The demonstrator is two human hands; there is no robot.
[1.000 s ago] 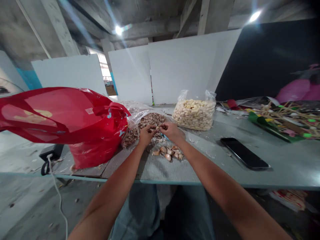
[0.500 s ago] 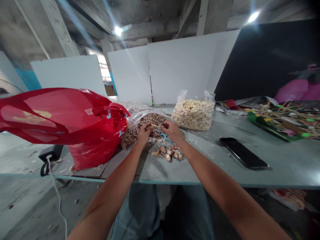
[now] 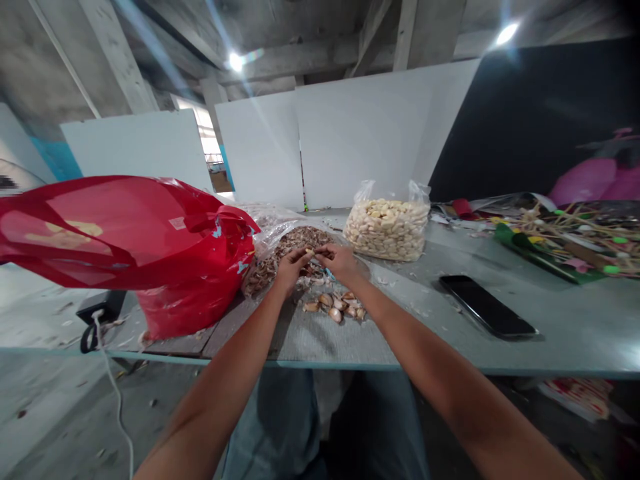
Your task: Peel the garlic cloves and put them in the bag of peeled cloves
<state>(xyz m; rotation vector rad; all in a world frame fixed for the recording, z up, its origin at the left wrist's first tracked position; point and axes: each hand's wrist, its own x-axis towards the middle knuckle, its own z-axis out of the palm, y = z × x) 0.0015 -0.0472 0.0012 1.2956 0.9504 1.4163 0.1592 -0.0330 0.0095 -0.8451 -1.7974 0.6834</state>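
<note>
Over a heap of brown garlic skins (image 3: 305, 237) in a clear bag, my left hand (image 3: 293, 267) pinches a pale garlic clove (image 3: 309, 252). The fingers of my right hand (image 3: 339, 261) are closed at the clove's other side, the two hands' fingertips nearly meeting. Something blue (image 3: 329, 273) shows just under my right hand; its kind I cannot make out. Nearer to me, several unpeeled garlic cloves (image 3: 336, 313) lie in a small pile on the table (image 3: 320, 343).
A clear bag of peeled cloves (image 3: 385, 230) stands behind my right hand. To the left bulges a red plastic bag (image 3: 190, 267), beside a black box with a white cable (image 3: 103, 307). At right lie a black phone (image 3: 485, 305) and a pile of sticks and craft scraps (image 3: 565, 240).
My right hand has moved left, closing the gap to my left hand, and its fingers now meet at the clove. The loose cloves and bags have not moved.
</note>
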